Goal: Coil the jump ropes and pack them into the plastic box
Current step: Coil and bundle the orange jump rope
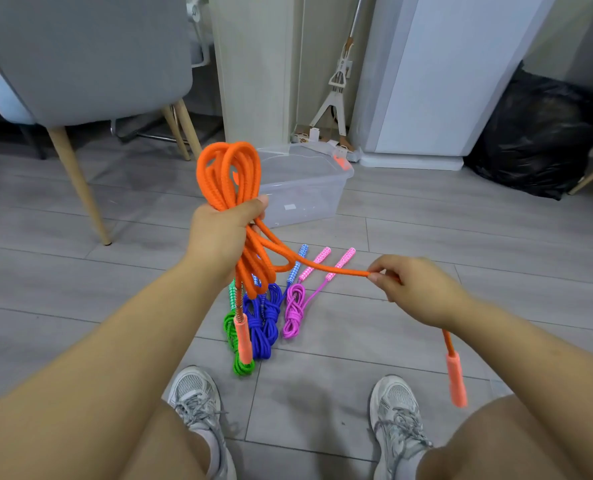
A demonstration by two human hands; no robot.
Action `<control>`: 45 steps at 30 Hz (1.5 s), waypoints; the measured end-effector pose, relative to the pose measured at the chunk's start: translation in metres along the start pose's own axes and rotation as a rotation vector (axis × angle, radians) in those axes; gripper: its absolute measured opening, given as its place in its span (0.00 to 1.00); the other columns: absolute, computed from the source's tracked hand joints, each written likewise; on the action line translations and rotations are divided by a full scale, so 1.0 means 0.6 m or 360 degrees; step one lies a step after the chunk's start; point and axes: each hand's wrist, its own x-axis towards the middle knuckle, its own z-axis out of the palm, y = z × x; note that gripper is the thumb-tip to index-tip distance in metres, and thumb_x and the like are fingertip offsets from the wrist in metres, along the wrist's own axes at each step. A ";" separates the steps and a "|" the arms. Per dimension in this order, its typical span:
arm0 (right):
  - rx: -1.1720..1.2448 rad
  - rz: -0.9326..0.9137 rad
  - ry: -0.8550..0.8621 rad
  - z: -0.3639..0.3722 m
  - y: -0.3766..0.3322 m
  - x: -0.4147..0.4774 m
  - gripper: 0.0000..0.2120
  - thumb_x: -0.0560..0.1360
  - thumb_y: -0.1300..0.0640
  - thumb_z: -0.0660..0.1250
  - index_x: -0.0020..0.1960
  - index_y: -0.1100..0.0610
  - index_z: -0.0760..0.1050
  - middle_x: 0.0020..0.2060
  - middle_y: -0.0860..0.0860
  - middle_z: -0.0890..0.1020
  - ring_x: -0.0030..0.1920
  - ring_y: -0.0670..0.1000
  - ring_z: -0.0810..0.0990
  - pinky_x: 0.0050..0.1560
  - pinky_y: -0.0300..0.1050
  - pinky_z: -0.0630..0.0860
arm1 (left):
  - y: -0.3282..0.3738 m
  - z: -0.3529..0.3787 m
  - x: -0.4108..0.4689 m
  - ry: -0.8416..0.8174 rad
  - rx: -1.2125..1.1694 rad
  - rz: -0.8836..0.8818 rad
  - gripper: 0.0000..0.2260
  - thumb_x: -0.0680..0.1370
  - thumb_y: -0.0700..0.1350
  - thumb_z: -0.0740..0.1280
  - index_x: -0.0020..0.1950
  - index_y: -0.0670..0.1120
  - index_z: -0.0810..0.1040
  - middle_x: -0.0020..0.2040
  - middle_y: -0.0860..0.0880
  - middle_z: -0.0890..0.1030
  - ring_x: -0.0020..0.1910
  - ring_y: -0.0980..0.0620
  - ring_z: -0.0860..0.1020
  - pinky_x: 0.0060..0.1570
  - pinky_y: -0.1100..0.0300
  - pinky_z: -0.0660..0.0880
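My left hand (pixel 222 230) grips a bundle of loops of the orange jump rope (pixel 231 174), held up above the floor. One orange handle (pixel 243 342) hangs down from the bundle. A strand runs right to my right hand (pixel 416 289), which pinches it; the other orange handle (pixel 457 379) dangles below that hand. On the floor lie coiled ropes: green (pixel 236 344), blue (pixel 265 320) and pink (pixel 294 310). The clear plastic box (pixel 308 188) stands open behind them, just past the orange loops.
A grey chair (pixel 87 57) with wooden legs stands at the left. A mop (pixel 338 84) leans in the corner behind the box, beside a white cabinet (pixel 437 77). A black bag (pixel 544 133) sits at the right. My shoes (pixel 194 393) are near the coiled ropes.
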 end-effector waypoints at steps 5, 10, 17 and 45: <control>-0.0114 -0.0128 0.0117 -0.009 -0.034 0.001 0.09 0.78 0.49 0.60 0.51 0.50 0.77 0.33 0.44 0.76 0.39 0.51 0.76 0.38 0.44 0.70 | -0.017 0.007 -0.007 -0.0160 0.0179 -0.0008 0.10 0.74 0.41 0.69 0.32 0.45 0.80 0.28 0.49 0.78 0.26 0.52 0.71 0.29 0.62 0.70; 0.0052 -0.0342 0.0036 -0.004 -0.074 0.010 0.07 0.77 0.51 0.62 0.50 0.51 0.78 0.31 0.39 0.73 0.40 0.47 0.77 0.39 0.41 0.70 | -0.032 0.022 -0.015 -0.0392 0.0317 0.0008 0.08 0.76 0.40 0.68 0.36 0.45 0.79 0.30 0.52 0.82 0.39 0.51 0.80 0.45 0.59 0.76; 0.0448 -0.0461 -0.0042 -0.004 -0.117 0.023 0.07 0.77 0.53 0.64 0.41 0.49 0.76 0.30 0.43 0.77 0.32 0.39 0.74 0.35 0.29 0.68 | -0.043 0.033 -0.026 -0.0473 0.0422 0.0010 0.09 0.70 0.42 0.71 0.34 0.38 0.77 0.30 0.43 0.79 0.31 0.47 0.76 0.38 0.55 0.75; 0.0795 -0.0093 -0.0664 0.012 -0.079 0.010 0.10 0.73 0.52 0.69 0.53 0.55 0.77 0.32 0.51 0.78 0.29 0.45 0.76 0.37 0.41 0.75 | -0.013 0.032 -0.038 -0.0581 -0.0085 -0.0197 0.04 0.77 0.39 0.64 0.43 0.42 0.77 0.35 0.46 0.80 0.38 0.47 0.84 0.41 0.52 0.81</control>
